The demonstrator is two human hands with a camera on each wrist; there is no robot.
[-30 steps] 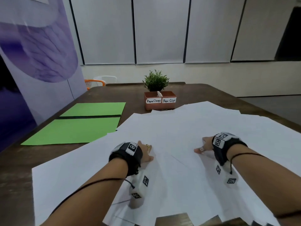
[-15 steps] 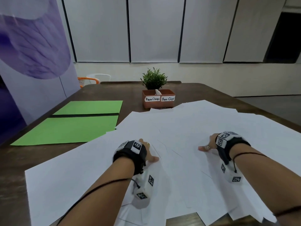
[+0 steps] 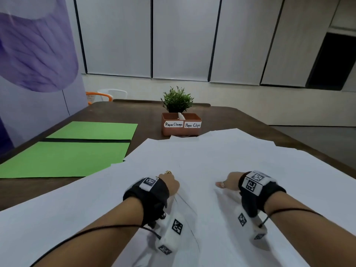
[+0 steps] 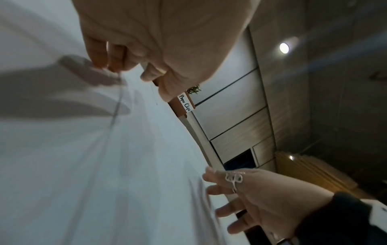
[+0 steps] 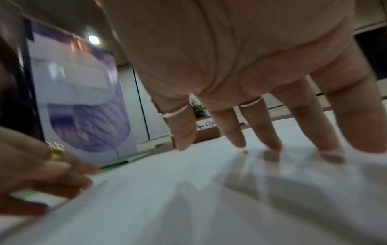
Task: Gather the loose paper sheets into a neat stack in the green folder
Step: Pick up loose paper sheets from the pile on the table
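Observation:
Several loose white paper sheets (image 3: 192,160) lie overlapping across the brown table (image 3: 34,191). The green folder (image 3: 67,157) lies open and flat at the left, and a sheet corner overlaps its right edge. My left hand (image 3: 170,183) rests on the sheets near the middle. In the left wrist view its fingertips (image 4: 99,61) press down on the paper (image 4: 83,165) beside a sheet edge, with the thumb held apart. My right hand (image 3: 228,182) sits a little to the right. Its straight, spread fingers (image 5: 236,132) press their tips onto the paper (image 5: 188,207).
A brown box (image 3: 182,125) labelled Paper Clamps and Paper Clips stands just beyond the sheets, with a small plant (image 3: 177,99) behind it. A purple banner (image 3: 34,64) stands along the left, and an orange chair (image 3: 98,96) at the far end.
My right hand has slid a little to the left, toward my left hand. The left hand stays roughly in place on the sheets.

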